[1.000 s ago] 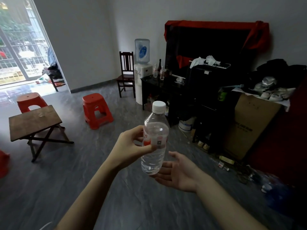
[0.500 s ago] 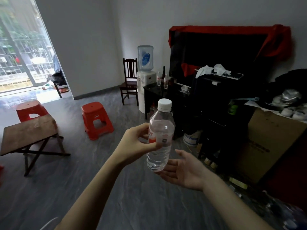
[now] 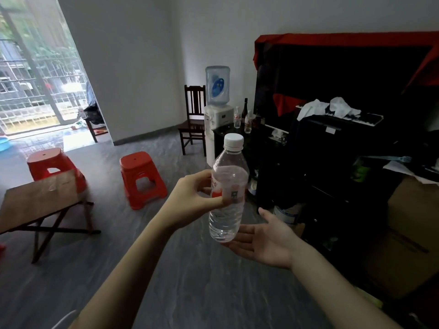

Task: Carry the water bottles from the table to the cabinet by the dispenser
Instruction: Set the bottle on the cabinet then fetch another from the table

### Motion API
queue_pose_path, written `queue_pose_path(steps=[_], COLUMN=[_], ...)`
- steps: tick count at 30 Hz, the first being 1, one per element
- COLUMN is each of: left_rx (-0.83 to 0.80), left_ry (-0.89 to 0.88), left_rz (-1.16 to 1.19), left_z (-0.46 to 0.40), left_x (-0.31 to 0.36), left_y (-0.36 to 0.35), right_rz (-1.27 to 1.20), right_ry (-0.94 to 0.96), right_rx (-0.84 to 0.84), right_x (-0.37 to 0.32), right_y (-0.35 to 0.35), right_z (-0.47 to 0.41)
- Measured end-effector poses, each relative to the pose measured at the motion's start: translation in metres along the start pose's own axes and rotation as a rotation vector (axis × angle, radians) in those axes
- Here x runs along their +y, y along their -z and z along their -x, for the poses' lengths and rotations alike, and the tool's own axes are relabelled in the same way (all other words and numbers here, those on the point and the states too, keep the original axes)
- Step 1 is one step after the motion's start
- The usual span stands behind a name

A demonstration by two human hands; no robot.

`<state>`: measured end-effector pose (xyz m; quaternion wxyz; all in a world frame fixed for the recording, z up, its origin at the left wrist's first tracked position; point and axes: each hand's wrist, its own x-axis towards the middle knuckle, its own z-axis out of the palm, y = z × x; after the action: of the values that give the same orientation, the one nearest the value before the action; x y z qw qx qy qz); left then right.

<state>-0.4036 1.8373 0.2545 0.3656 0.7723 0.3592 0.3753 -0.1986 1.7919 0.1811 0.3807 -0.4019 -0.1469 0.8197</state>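
A clear water bottle [image 3: 227, 198] with a white cap and red-and-white label stands upright in mid-air in front of me. My left hand [image 3: 193, 197] grips it around the label. My right hand [image 3: 266, 238] lies palm up, fingers straight, just under and beside the bottle's base. Far ahead, the water dispenser [image 3: 217, 115] stands by the wall. Beside it a low black cabinet [image 3: 222, 136] bears two clear bottles [image 3: 237, 118] and a dark bottle [image 3: 245, 111]. The wooden folding table [image 3: 40, 200] is at the left with no bottle visible on it.
Two red plastic stools [image 3: 141, 179] stand on the grey floor left of my path. A dark wooden chair [image 3: 193, 119] sits left of the dispenser. Black shelves [image 3: 332, 150], a red-draped screen and a cardboard box [image 3: 411, 233] line the right side.
I have walked forward: the dispenser and cabinet look nearer, and the table has slid left. The bottle stays gripped by my left hand, with my right hand still under it.
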Motion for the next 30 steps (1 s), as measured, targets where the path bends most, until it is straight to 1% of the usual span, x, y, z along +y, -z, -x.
queue_pose_path(steps=[6, 14, 24, 30], left_rx=[-0.009, -0.004, -0.044, -0.025], left_ry=[-0.011, -0.013, 0.019, 0.028], left_rz=[0.009, 0.06, 0.009, -0.035], left_z=[-0.091, -0.206, -0.32, -0.416], left_x=[-0.05, -0.104, -0.166, -0.193], left_y=[0.031, 0.066, 0.078, 0.081], right_rz=[0.014, 0.003, 0.032, 0.055], right_ry=[0.007, 0.085, 0.056, 0.072], right_rx=[0.032, 0.125, 0.19, 0.172], right_x=[-0.077, -0.17, -0.259, -0.343], right_y=[-0.011, -0.023, -0.007, 0.017], right_z=[-0.072, -0.151, -0.252, -0.308])
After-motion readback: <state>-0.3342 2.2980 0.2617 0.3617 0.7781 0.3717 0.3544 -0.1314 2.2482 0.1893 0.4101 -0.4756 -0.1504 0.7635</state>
